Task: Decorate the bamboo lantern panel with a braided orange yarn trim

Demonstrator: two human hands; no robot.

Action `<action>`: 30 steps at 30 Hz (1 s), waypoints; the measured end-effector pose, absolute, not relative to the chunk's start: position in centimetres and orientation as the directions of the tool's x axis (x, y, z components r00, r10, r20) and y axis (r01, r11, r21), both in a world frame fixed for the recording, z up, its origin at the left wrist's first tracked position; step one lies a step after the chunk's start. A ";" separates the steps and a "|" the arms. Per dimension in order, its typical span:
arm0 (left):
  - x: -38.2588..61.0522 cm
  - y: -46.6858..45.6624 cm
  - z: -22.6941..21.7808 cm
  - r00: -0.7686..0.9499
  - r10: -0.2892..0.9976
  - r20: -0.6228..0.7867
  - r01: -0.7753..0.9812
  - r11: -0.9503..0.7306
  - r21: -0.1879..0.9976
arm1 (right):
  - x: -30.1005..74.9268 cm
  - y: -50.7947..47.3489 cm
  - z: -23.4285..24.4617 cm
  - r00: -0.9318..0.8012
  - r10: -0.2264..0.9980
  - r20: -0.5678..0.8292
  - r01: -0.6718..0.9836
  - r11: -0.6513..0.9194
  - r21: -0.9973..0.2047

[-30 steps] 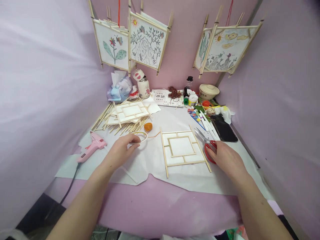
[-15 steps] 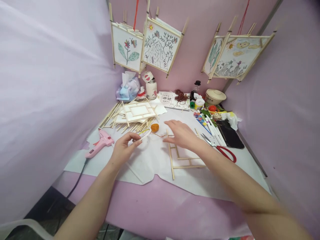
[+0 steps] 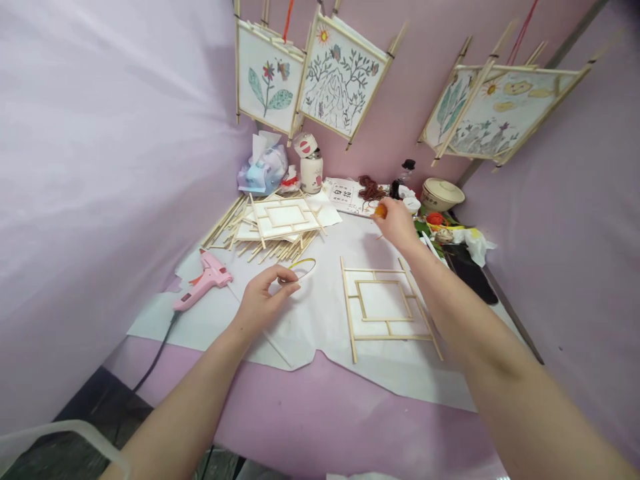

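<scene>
My left hand (image 3: 273, 293) is closed, pinching a thin yellow and white loop (image 3: 311, 263), perhaps a bent strip, above the white sheet. At the back right, my right hand (image 3: 397, 223) grips a small orange ball of yarn (image 3: 381, 211), in front of the bowl and bottles. A short piece of thread hangs below that ball. Between my hands, nearer to me, a wooden stick frame (image 3: 387, 339) with a smaller rectangle inside lies flat on the sheet. The scissors seen earlier are hidden behind my right forearm.
A pink glue gun (image 3: 207, 280) lies at left, its cord running off the table. Behind it are piled sticks and a finished frame (image 3: 285, 217). A booklet (image 3: 345, 193), a lidded bowl (image 3: 443, 195) and a black phone (image 3: 470, 273) stand farther back and right. Painted lanterns (image 3: 345, 80) hang above.
My right hand has moved from above the stick frame to the back right and taken the orange ball of yarn off the sheet. My left hand still holds the loop. The view has shifted slightly.
</scene>
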State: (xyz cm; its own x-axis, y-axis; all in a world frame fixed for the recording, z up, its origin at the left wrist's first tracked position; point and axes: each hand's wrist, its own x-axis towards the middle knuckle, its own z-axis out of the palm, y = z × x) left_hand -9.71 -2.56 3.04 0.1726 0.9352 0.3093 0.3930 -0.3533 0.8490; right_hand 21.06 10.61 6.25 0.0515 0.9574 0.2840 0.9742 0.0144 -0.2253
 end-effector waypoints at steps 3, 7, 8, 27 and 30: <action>-9.4 -2.2 2.4 0.297 0.896 0.330 0.571 -0.444 0.690 | 24.2 12.0 5.0 0.132 0.963 0.235 0.977 -0.087 -0.194; -9.1 -1.6 1.6 0.453 0.859 0.237 0.686 -0.506 0.522 | 25.7 11.3 3.4 0.007 0.993 0.121 0.985 0.014 -0.173; -9.1 -1.5 1.4 0.476 0.853 0.213 0.699 -0.514 0.497 | 26.0 10.7 3.4 -0.013 0.993 0.115 0.985 0.032 -0.168; 2.7 -0.3 2.7 0.466 0.880 0.092 0.884 -0.467 -0.008 | 28.6 -3.6 2.0 -0.081 0.971 0.225 0.984 0.113 -0.134; 2.5 -0.1 2.2 0.454 0.886 0.090 0.889 -0.458 0.020 | 28.6 -3.7 1.8 -0.084 0.971 0.222 0.986 0.113 -0.121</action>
State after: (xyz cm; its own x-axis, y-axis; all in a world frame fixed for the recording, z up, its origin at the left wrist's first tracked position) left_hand 2.54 -0.05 2.15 0.4544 0.8862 0.0901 0.8889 -0.4578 0.0201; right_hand 28.62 -3.66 1.79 -0.0841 0.9715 0.2217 0.9862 0.1130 -0.1209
